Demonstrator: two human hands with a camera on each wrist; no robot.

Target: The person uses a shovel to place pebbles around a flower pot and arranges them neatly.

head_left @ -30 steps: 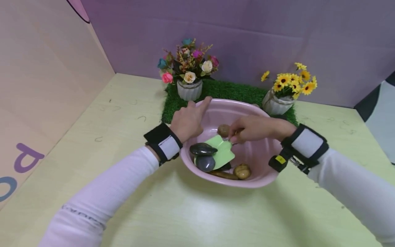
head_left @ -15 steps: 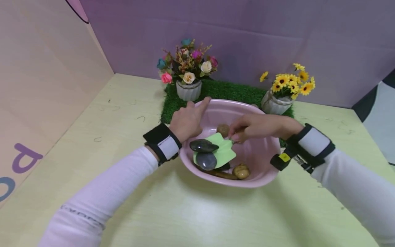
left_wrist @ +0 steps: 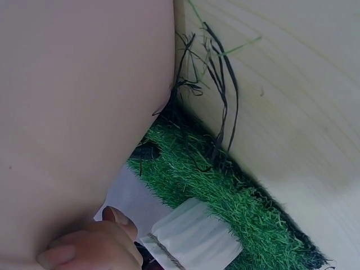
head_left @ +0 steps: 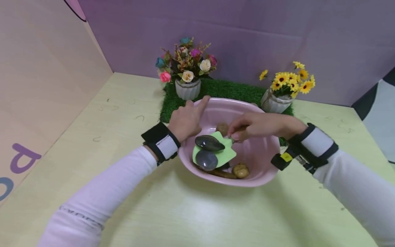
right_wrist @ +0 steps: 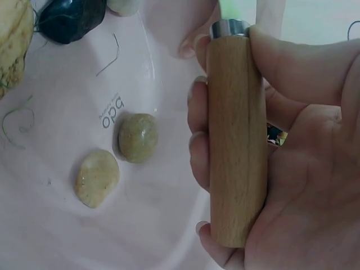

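My right hand (head_left: pixel 256 126) reaches into a pink basin (head_left: pixel 266 176) and grips a small hand shovel by its wooden handle (right_wrist: pixel 236 140), thumb near the metal collar. The shovel's light green, notched blade (head_left: pixel 227 151) lies over the basin's left side. Two smooth dark stones rest on the blade, a glossy black one (head_left: pixel 210 143) above a grey one (head_left: pixel 206 160). My left hand (head_left: pixel 185 120) holds the basin's left rim, index finger stretched along the edge; its other fingers are partly hidden.
Tan stones (right_wrist: pixel 139 138) and a lumpy yellow-brown stone (head_left: pixel 240 170) lie in the basin. Behind it, on a strip of artificial grass (head_left: pixel 228 90), stand a pot of mixed flowers (head_left: pixel 187 90) and a pot of yellow flowers (head_left: pixel 275 102). A purple backdrop (head_left: pixel 247 41) rises behind.
The glossy black stone has shifted right on the green blade. My right wrist has moved slightly to the right. The left hand keeps its place on the rim.
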